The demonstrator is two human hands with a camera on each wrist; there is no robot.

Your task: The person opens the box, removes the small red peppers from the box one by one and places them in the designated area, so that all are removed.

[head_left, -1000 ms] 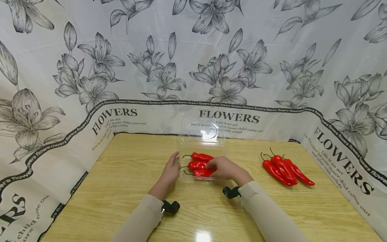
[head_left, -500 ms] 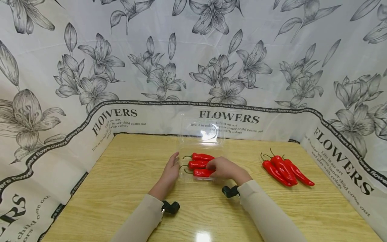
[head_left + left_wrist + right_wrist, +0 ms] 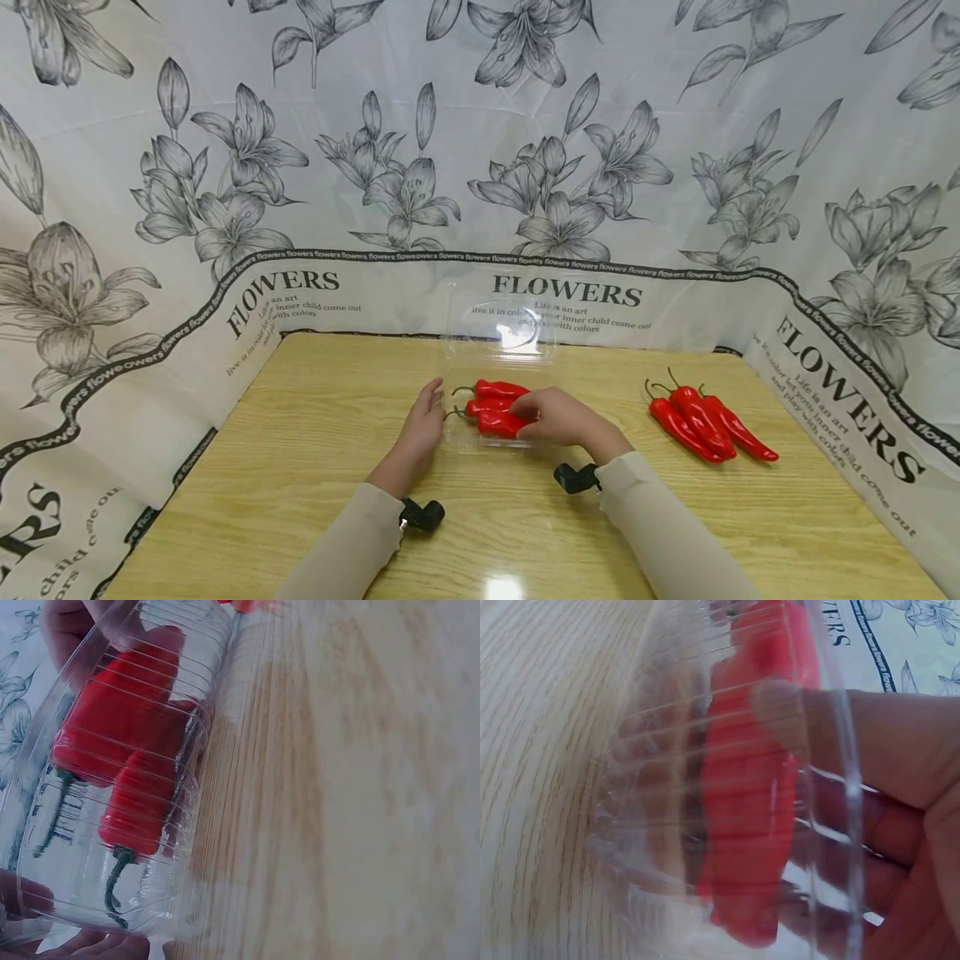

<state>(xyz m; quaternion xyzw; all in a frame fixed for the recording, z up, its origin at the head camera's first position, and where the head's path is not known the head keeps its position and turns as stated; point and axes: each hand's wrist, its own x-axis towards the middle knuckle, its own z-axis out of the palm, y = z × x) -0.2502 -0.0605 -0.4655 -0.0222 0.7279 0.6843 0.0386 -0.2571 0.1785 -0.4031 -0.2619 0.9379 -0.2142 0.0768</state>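
In the head view a clear plastic clamshell box (image 3: 501,445) lies with its lid (image 3: 517,333) raised at the back. Three red chili peppers are in its base. My right hand (image 3: 562,421) reaches in over the right end and grips the nearest red chili pepper (image 3: 498,423) between thumb and fingers. That pepper is lifted a little and overlaps the middle pepper (image 3: 483,406); the far pepper (image 3: 501,389) lies behind. Beside the box's left end, my left hand (image 3: 422,429) rests against the wall with straight fingers. Through the ribbed wall, the left wrist view shows the gripped pepper (image 3: 105,731).
Several more red chili peppers (image 3: 701,421) lie in a loose group on the wooden table (image 3: 330,400), right of the box. A flower-printed cloth (image 3: 405,292) stands as a wall behind and at both sides.
The nearest pepper has risen slightly and shifted back, so it overlaps the middle one, with my right hand holding it. My left hand and the loose peppers stay in place.
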